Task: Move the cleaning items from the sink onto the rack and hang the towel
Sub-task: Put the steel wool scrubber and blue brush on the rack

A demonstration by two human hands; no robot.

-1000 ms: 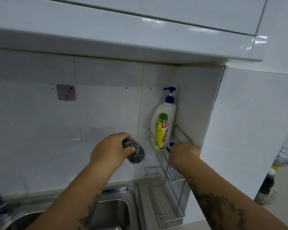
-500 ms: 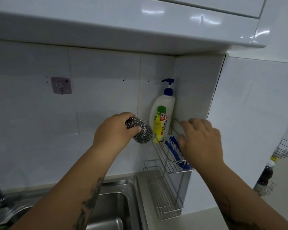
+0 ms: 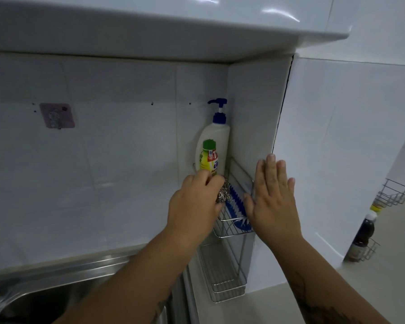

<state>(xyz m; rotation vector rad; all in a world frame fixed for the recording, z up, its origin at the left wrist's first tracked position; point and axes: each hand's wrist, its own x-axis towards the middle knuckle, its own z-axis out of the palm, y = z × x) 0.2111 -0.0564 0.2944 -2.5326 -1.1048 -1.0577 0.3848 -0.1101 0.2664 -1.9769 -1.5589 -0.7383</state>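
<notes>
My left hand (image 3: 194,204) grips a steel wool scrubber (image 3: 222,191) and holds it over the upper shelf of the wire rack (image 3: 229,232) in the tiled corner. A blue brush (image 3: 237,211) lies in that upper shelf, right beside the scrubber. Behind them stand a white pump bottle (image 3: 216,134) and a yellow bottle with a green cap (image 3: 208,157). My right hand (image 3: 272,199) is flat with fingers spread, just right of the rack and holding nothing. The rack's lower shelf (image 3: 227,286) holds nothing. No towel is in view.
A pink adhesive hook (image 3: 56,115) sticks to the wall tiles at the left. The steel sink (image 3: 45,293) lies at the bottom left. A white cabinet overhangs everything. A dark bottle (image 3: 362,239) in a small wire holder (image 3: 395,192) sits at the far right on the counter.
My left hand has carried the scrubber to the right and down onto the rack's upper shelf, next to the brush. My right hand has let go of the brush and flattened beside the rack.
</notes>
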